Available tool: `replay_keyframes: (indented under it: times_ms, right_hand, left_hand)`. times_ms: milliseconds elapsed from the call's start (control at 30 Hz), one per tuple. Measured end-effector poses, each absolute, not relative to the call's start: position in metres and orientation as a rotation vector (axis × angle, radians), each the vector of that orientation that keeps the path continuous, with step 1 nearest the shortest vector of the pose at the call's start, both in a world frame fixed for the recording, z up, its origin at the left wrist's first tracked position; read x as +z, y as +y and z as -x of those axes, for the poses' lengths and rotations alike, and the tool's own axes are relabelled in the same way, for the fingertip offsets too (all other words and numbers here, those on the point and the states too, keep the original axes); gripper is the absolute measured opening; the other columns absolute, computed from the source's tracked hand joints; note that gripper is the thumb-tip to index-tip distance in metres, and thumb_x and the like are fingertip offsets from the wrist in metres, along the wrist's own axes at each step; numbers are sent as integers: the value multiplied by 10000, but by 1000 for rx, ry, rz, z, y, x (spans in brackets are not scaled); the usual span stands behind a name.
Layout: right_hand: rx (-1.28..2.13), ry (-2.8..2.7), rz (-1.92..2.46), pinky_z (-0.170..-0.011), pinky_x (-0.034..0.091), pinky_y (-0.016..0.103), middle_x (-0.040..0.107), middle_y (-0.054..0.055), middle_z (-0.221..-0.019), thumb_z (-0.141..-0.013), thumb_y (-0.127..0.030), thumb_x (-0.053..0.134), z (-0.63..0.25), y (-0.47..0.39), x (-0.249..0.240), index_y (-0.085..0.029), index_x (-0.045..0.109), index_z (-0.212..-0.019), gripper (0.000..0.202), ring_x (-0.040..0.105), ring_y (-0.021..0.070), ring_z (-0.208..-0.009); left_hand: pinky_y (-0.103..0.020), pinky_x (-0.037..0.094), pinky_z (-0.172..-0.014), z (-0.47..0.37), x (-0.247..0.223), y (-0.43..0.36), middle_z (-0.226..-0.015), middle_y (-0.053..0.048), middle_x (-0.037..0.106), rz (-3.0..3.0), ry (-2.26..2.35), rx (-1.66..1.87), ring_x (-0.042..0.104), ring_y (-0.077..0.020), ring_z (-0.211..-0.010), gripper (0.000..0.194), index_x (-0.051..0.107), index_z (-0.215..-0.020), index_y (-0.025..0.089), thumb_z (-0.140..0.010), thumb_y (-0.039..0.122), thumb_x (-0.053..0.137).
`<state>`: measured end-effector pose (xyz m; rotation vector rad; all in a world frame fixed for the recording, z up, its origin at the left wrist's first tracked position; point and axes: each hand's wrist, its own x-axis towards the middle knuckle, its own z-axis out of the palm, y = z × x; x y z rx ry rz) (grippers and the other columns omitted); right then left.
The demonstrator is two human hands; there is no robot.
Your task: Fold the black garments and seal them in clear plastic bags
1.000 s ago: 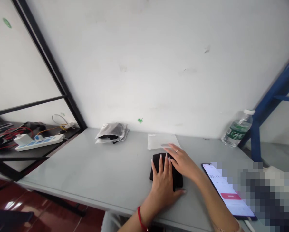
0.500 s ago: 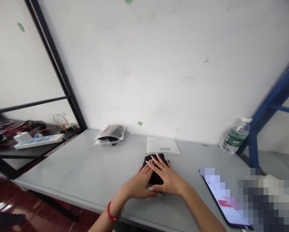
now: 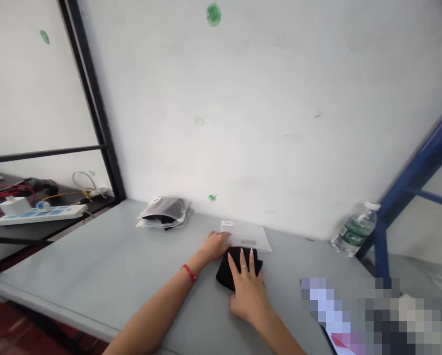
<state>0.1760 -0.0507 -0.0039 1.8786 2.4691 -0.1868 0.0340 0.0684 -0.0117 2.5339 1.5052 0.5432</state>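
Note:
A folded black cloth lies on the grey table. My right hand rests on it with its fingers spread, a ring on one finger. Just behind the cloth is a flat, translucent bag with a small white label. My left hand, red bracelet at the wrist, reaches to the near left edge of this bag. Its fingertips are at the bag's edge, and whether they grip it is unclear.
Bags with black contents lie at the back left. A water bottle stands at the back right, near a blue frame. A lit screen, partly pixelated, is at the right. A power strip sits on the left shelf.
My left hand has left the black cloth and moved forward to the translucent bag. My right hand stays on the cloth, its fingers now pointing more straight ahead. The view has shifted slightly.

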Motion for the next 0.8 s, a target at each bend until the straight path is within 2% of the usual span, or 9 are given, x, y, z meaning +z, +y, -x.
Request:
replay_keyframes:
  times_ms: [133,267,367,433,567,733,800]
  right_hand:
    - [-63,2450,-2004,-1039,306,669,153,184,-1598,-690,-108,641,-180,-41,-13,-249,181,-1540,977,46,498,-1431]
    - [141,2374,-2184,-914,460,630,214,139,-1594,-716,16,576,-193,-29,-24,-363,260,-1508,932,160,557,-1388]
    - [209,2405,-2255,-851,531,551,226,132,-1591,-726,70,523,-203,-21,-32,-385,285,-1494,924,244,560,-1361]
    - [213,2454,-2268,-854,543,520,241,127,-1586,-724,93,493,-210,-17,-34,-380,308,-1487,917,291,538,-1355]
    - [60,2600,-2224,-939,511,531,313,90,-1561,-707,122,427,-228,-12,-32,-377,387,-1455,900,370,458,-1350]
    - [-296,2879,-2094,-1063,438,472,403,72,-1515,-636,111,359,-262,-9,-24,-341,441,-1429,916,509,289,-1292]
    - [-404,2981,-2057,-1068,439,445,437,64,-1493,-618,92,346,-274,-8,-19,-326,458,-1419,910,517,253,-1288]
  left_hand:
    - [-483,318,-1113,-31,-24,69,-1302,-110,624,-2532,1532,550,583,-269,-1209,342,622,-1199,188,-865,254,594]
    - [-542,259,-1137,-33,-26,63,-1363,-115,574,-2554,1550,514,519,-273,-1282,424,573,-1263,213,-872,374,600]
    - [-561,262,-1130,-38,-26,61,-1363,-110,574,-2577,1577,467,503,-261,-1299,340,575,-1242,220,-931,348,527]
    - [-558,274,-1122,-41,-27,61,-1343,-104,590,-2604,1585,417,516,-256,-1284,280,586,-1206,221,-949,286,497]
    - [-543,276,-1114,-41,-26,62,-1256,-109,641,-2636,1602,353,586,-251,-1193,252,609,-1129,198,-963,175,420]
    - [-538,279,-1108,-36,-22,61,-1110,-104,702,-2641,1632,351,660,-269,-1038,246,636,-1059,185,-925,367,539]
    - [-520,289,-1104,-34,-20,60,-1037,-100,723,-2648,1654,321,679,-260,-982,235,652,-1014,182,-918,368,547]
